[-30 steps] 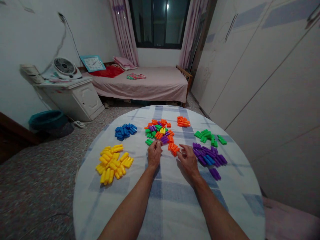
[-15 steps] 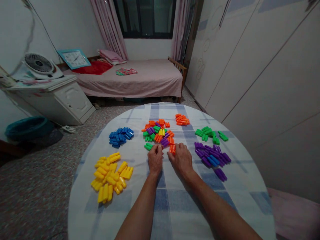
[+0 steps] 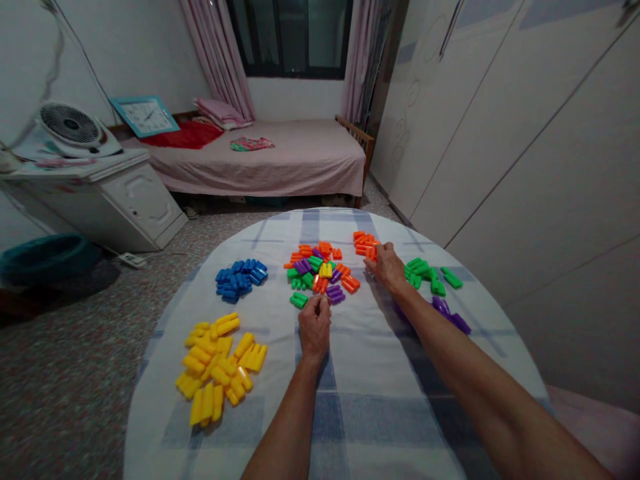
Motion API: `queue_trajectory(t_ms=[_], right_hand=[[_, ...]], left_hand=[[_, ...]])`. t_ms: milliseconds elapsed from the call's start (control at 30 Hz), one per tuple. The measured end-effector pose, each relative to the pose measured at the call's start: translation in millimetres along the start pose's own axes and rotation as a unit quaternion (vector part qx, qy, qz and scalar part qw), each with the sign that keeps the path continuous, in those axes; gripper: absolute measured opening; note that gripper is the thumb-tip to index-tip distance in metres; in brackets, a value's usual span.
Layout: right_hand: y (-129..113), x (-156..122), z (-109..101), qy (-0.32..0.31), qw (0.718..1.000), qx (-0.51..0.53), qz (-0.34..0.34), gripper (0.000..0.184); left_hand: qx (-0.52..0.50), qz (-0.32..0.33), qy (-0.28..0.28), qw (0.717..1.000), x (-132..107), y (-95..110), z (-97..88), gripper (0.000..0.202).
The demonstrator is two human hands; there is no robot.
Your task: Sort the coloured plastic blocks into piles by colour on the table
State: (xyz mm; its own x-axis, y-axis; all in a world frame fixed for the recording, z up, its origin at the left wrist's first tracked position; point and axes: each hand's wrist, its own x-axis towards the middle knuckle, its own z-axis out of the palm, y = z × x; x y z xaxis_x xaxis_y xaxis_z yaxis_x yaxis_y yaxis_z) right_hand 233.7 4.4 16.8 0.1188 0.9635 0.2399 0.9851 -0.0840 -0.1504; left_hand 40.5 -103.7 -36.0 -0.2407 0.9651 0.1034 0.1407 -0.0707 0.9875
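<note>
My left hand [image 3: 315, 325] rests on the cloth with curled fingers just in front of the mixed pile of plastic blocks [image 3: 325, 270]. Whatever its fingers may hold is hidden. A purple block [image 3: 335, 293] and a green block [image 3: 299, 300] lie close to its fingertips. Farther off to the right, my right hand [image 3: 387, 268] is closed on an orange block [image 3: 371, 253] at the near edge of the small orange pile [image 3: 364, 240]. My right forearm covers most of the purple pile [image 3: 450, 315].
Yellow blocks [image 3: 220, 363] lie at the left, with blue blocks [image 3: 240, 279] behind them. Green blocks [image 3: 425, 275] sit right of my right hand. All rest on a round table with a checked cloth [image 3: 350, 433]. Beyond it stand a bed [image 3: 300, 160] and a wardrobe [image 3: 500, 133].
My right hand has moved from the mixed pile to the small orange pile, taking an orange block along. My left hand stays close to the mixed pile, now slightly nearer me.
</note>
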Motion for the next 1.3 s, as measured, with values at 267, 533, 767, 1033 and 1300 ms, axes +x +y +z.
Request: queue_trajectory(t_ms=[267, 533, 767, 1033, 1300], right_hand=[[11.8, 14.6, 28.2, 0.019, 0.998, -0.044, -0.047, 0.036], [-28.6, 42.3, 24.8, -0.011, 0.971, 0.036, -0.236, 0.048], [-68.4, 72.3, 43.5, -0.165, 0.947, 0.037, -0.273, 0.065], [-59.8, 71.7, 48.3, -0.125, 0.96, 0.064, -0.241, 0.037], [-44.9, 78.2, 41.6, -0.028, 0.979, -0.002, -0.204, 0.032]], left_hand=[[0.024, 0.001, 0.005, 1.0, 1.1, -1.4, 0.6, 0.031], [0.039, 0.002, 0.008, 0.999, 2.5, -1.1, 1.4, 0.031], [0.018, -0.008, 0.001, 1.0, 2.4, -5.1, 2.3, 0.032], [0.031, -0.01, 0.007, 0.999, 3.7, -2.6, 2.6, 0.031], [0.038, -0.002, 0.01, 0.999, 3.4, -4.3, 2.7, 0.031]])
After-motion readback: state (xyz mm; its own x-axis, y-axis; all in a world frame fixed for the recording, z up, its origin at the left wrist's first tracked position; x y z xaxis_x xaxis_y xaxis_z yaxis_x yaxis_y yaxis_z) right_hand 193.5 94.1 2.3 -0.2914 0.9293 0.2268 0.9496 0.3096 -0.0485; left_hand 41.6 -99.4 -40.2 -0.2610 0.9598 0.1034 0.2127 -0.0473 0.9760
